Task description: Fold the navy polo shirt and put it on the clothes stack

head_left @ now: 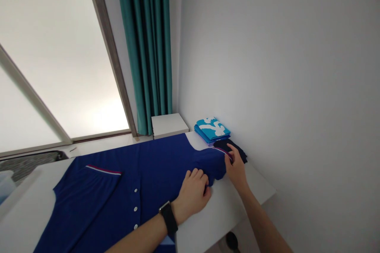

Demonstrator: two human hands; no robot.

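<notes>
A dark blue buttoned shirt (160, 162) lies spread over the white table (204, 221). Its left sleeve (99, 182) is folded inward, with a red and white band at the cuff and white buttons beside it. My left hand (194, 189), below a black wristwatch, rests on the shirt near the base of the other sleeve, fingers curled against the cloth. At that sleeve's striped cuff, my right hand (236, 168) has the fabric between thumb and fingers. The sleeve (212, 160) is bunched between both hands.
Folded bright blue cloth with a white pattern (212, 128) is stacked by the wall, beside folded black cloth (222, 144). A white box-like piece (169, 124) stands in the corner under a green curtain (148, 47). A dark round object (231, 240) shows below the table edge.
</notes>
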